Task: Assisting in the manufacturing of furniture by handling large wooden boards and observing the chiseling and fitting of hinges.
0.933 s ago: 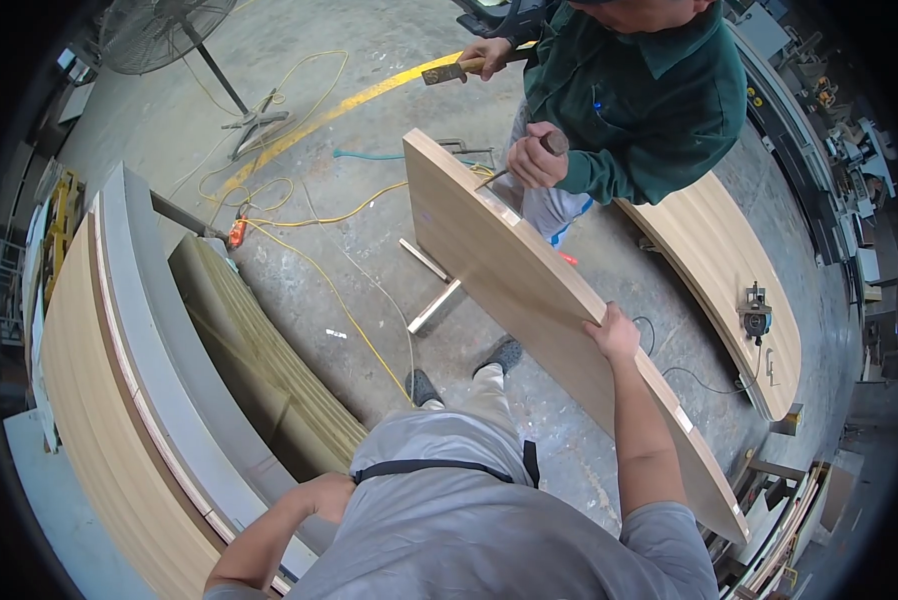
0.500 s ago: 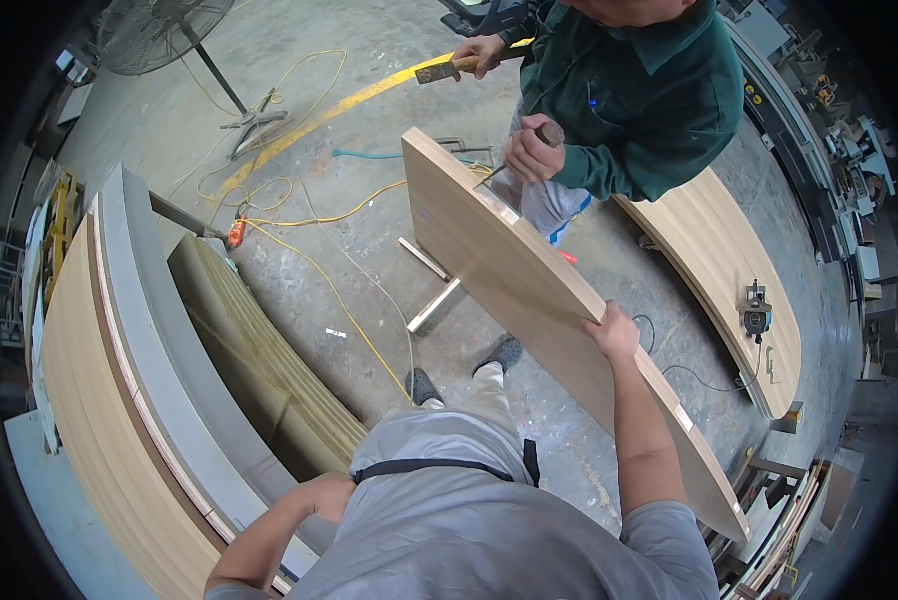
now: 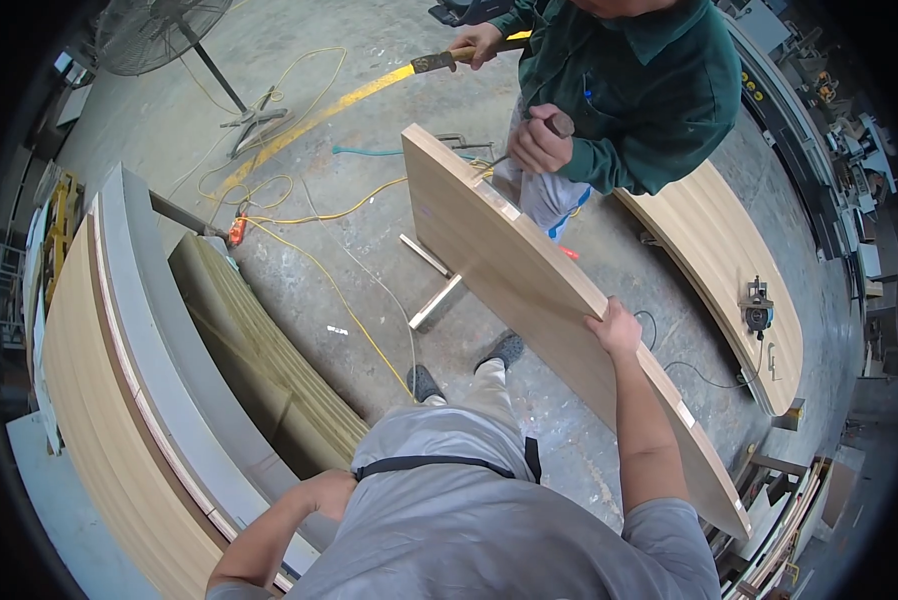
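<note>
A wooden door panel stands on its long edge, slanting across the middle. My right hand grips its upper edge, the thumb on the near face and the fingers over the top. My left hand rests against my hip, its fingers hidden by my body and shirt. Across the panel, a co-worker in a green jacket holds a chisel with its blade at a pale recess in that edge. The co-worker's other hand holds a hammer out to the side.
To the right, a power tool lies on another wooden panel. Several panels stand at the left. A yellow cord snakes over the floor past a fan stand. A wooden support touches the door's base.
The co-worker's hammer has swung slightly upward and turned, away from the chisel. The chisel has tilted a little, its handle shifting right. My hands have stayed in place.
</note>
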`<state>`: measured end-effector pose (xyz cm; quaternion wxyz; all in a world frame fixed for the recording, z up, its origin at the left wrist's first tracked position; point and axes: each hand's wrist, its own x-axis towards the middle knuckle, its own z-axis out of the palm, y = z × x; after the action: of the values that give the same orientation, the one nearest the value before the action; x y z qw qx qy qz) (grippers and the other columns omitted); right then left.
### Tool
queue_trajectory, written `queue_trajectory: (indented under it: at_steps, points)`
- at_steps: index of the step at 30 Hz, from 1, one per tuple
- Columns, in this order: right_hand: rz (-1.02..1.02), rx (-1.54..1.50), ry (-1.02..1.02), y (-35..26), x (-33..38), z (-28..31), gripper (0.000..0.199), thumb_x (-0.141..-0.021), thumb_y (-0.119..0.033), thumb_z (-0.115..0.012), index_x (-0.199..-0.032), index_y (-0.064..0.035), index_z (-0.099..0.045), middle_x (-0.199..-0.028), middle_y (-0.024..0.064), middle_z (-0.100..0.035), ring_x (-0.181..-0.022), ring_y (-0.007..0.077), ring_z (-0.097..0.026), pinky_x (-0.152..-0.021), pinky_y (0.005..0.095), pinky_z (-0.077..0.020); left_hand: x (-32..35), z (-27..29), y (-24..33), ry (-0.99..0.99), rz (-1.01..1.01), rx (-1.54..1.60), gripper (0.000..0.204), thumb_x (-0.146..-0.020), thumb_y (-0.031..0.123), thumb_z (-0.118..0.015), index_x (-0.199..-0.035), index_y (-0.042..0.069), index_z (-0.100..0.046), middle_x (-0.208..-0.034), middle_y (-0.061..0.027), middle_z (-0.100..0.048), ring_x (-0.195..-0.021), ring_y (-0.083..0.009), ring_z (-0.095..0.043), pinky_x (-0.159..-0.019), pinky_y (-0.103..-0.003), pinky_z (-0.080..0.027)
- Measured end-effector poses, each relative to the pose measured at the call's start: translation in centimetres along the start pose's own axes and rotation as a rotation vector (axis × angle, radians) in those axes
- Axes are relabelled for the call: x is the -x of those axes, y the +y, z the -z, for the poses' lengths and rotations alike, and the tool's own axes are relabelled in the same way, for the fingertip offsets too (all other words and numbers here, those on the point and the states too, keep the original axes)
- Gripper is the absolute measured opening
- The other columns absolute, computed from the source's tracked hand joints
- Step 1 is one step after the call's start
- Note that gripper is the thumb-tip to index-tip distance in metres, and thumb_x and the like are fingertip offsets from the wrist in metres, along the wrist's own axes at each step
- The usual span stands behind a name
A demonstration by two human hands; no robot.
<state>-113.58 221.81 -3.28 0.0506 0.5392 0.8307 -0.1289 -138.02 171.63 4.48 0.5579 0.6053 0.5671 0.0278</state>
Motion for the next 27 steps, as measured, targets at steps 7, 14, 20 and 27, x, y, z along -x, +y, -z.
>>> queue_trajectory:
  at_steps: [7, 14, 20, 27]
  points:
    - [0.006, -0.003, 0.025, 0.0, -0.5, -0.4, 0.048, -0.067, -0.042, -0.071, -0.092, -0.0069, -0.051, -0.088, 0.0162, -0.064, -0.084, 0.0355, -0.062, -0.072, 0.0453, -0.0494, -0.1, 0.3, -0.3, -0.019, -0.007, -0.025, 0.030, -0.063, 0.034, -0.063, -0.073, 0.006, -0.064, -0.077, -0.0205, -0.062, -0.076, -0.0403, -0.059, -0.064, -0.046, -0.048]
    - [0.015, -0.003, 0.037, 0.0, -0.3, -0.3, 0.047, -0.067, -0.041, -0.071, -0.093, -0.0072, -0.052, -0.088, 0.0164, -0.064, -0.083, 0.0355, -0.062, -0.071, 0.0451, -0.0494, 0.0, 0.6, -0.2, -0.018, -0.017, -0.029, 0.029, -0.062, 0.034, -0.063, -0.071, 0.006, -0.064, -0.076, -0.0204, -0.062, -0.075, -0.0401, -0.059, -0.063, -0.046, -0.048]
    - [0.016, -0.009, 0.032, -0.3, -0.4, -0.2, 0.046, -0.067, -0.040, -0.071, -0.092, -0.0074, -0.052, -0.086, 0.0161, -0.064, -0.082, 0.0346, -0.062, -0.071, 0.0446, -0.0496, 0.1, 0.1, -0.8, -0.004, -0.030, -0.005, 0.031, -0.061, 0.035, -0.063, -0.073, 0.006, -0.064, -0.077, -0.0206, -0.062, -0.076, -0.0408, -0.059, -0.063, -0.046, -0.048]
    - [-0.037, -0.025, -0.096, -0.1, -2.2, -0.2, 0.050, -0.068, -0.048, -0.067, -0.099, -0.0102, -0.054, -0.093, 0.0172, -0.064, -0.089, 0.0335, -0.061, -0.075, 0.0446, -0.0485, 0.4, -2.7, -5.0, -0.110, 0.207, 0.077, 0.044, -0.075, 0.037, -0.055, -0.106, 0.007, -0.062, -0.106, -0.0209, -0.061, -0.096, -0.0342, -0.060, -0.080, -0.040, -0.047]
